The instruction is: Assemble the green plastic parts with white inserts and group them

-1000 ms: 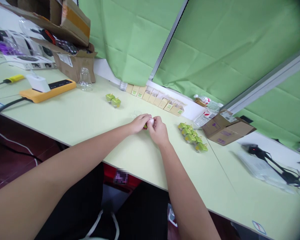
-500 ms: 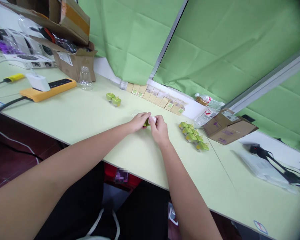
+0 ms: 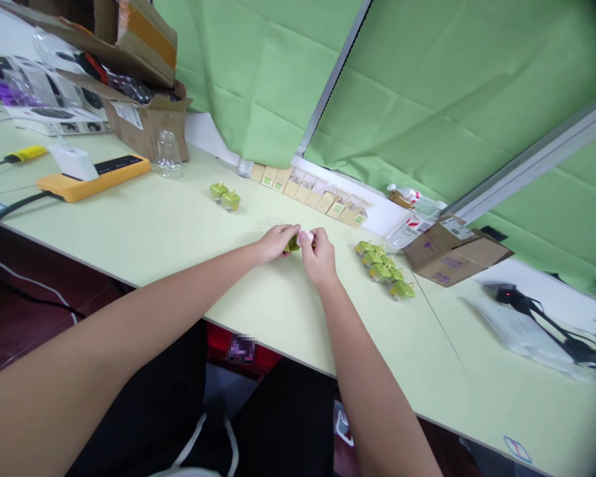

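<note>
Close together over the middle of the table, my left hand [image 3: 277,242] and my right hand [image 3: 318,254] are both closed. In my left hand is a small green lid [image 3: 291,244], partly covered by the fingers. A small white piece [image 3: 305,236] is pinched between the thumb and fingers of my right hand, against the green lid; its kind cannot be made out. Just behind my left hand lies a clear plastic piece [image 3: 272,222]. Two green-lidded little containers [image 3: 230,200] stand to the left, and a cluster of several similar containers [image 3: 380,271] stands to the right.
A row of small cardboard boxes [image 3: 308,192] lines the back edge. On the left are an orange power strip [image 3: 114,176], a clear jar [image 3: 167,156], a yellow screwdriver [image 3: 30,154] and an open carton [image 3: 144,129]. Plastic bottles [image 3: 410,230] and a cardboard box [image 3: 451,255] sit at the right.
My right hand has shifted very slightly to the right with the white piece, showing a little more of the green lid. Everything on the table stays in place.
</note>
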Demonstrator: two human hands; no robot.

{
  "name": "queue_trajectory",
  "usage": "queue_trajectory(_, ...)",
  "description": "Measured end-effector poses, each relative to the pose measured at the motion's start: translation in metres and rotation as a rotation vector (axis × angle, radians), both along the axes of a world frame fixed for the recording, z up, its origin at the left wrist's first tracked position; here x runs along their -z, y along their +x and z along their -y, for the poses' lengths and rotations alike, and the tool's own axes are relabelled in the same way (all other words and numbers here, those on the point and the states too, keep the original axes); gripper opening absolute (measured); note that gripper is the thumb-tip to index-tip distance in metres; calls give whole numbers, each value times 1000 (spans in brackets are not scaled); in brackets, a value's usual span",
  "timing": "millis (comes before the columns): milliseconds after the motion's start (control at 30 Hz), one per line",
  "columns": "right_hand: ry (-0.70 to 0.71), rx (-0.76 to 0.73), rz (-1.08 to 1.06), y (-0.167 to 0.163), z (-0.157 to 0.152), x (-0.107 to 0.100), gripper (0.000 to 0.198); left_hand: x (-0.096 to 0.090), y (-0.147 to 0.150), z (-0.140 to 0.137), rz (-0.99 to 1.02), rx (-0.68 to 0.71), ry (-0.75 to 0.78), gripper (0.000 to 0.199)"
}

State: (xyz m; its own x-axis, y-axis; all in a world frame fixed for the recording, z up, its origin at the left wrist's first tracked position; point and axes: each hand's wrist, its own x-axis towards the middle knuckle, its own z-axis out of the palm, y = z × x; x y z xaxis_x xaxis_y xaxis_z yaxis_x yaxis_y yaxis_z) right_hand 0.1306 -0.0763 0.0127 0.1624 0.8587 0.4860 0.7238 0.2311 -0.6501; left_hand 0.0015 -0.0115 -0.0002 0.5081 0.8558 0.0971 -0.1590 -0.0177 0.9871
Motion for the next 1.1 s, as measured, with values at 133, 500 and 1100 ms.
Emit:
queue_trajectory(133,-2,-3,-3,0,0,0,32,0,0,1,-9,2,-4,33)
queue_trajectory(500,-5,1,-1,0,1,-1,31,1,1,1,-23,4,-11,30)
queue_trajectory(1100,-15,1,-18,-1,1,-1,33,0,1,3,-44,10,-14,29)
